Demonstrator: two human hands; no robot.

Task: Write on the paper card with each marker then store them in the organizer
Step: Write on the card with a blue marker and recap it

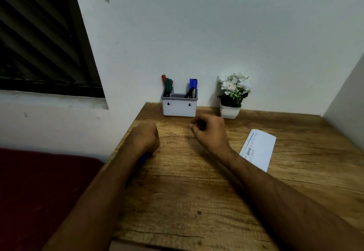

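Note:
A white organizer (179, 109) stands at the back of the wooden desk (197, 191) against the wall. Red and green markers (167, 85) stand in its left compartment, a blue marker (193, 85) and a dark one in its right. My left hand (146, 138) rests near the desk's left edge, closed on a blue marker (143, 159) that shows only partly under the wrist. My right hand (210, 130) hovers just in front of the organizer, fingers curled, nothing visible in it. The white paper card (260, 150) with handwriting lies to the right.
A small white pot of white flowers (233, 95) stands right of the organizer. A dark red surface (39, 191) lies left of the desk, below a louvred window (39, 34). Walls close in the back and right.

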